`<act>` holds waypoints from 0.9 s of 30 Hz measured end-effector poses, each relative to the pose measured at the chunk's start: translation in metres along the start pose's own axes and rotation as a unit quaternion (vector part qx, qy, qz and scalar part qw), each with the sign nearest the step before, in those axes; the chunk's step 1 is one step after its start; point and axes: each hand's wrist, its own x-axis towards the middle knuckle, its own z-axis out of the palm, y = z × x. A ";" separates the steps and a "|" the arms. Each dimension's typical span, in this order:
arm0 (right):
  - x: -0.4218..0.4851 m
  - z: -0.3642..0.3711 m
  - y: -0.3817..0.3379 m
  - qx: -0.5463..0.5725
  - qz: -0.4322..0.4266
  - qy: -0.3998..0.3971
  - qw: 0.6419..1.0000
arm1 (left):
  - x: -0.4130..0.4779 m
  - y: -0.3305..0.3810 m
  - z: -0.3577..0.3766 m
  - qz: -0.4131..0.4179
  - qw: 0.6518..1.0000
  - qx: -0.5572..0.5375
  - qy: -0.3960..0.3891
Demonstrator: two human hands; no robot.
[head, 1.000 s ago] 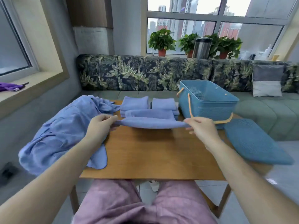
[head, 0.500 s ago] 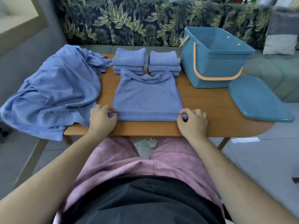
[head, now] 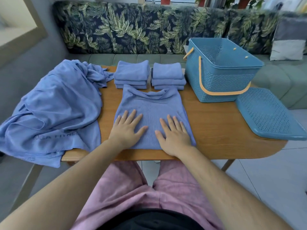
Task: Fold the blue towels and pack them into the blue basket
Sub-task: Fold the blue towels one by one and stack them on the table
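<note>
Pressing flat on the near end of the towel (head: 152,105) with left hand (head: 127,128) and right hand (head: 174,135), fingers spread, nothing gripped. Lies 6-to-12 on the desk (head: 216,130), dead ahead; blue basket (head: 221,83) off at 2, nearer the right hand

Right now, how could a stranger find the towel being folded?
Find the wooden table before the leafy sofa. At its near edge, left hand and right hand press one towel. Only it lies spread out; others are stacked or heaped.

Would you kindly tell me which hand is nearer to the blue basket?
Right. The right hand lies flat on the towel, down-left of the blue basket; the left hand lies farther left on it.
</note>
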 end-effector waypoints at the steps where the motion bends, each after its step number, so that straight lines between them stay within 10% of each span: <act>1: -0.008 0.003 0.000 -0.004 -0.003 0.004 1.000 | -0.007 0.002 0.002 0.007 1.000 -0.001 0.012; 15: -0.053 -0.002 -0.011 -0.004 0.006 0.068 0.998 | -0.054 0.015 0.006 0.034 0.992 0.015 0.118; 27: 0.125 -0.038 0.058 0.017 -0.037 0.072 0.997 | 0.114 -0.029 -0.020 -0.007 0.998 -0.020 0.057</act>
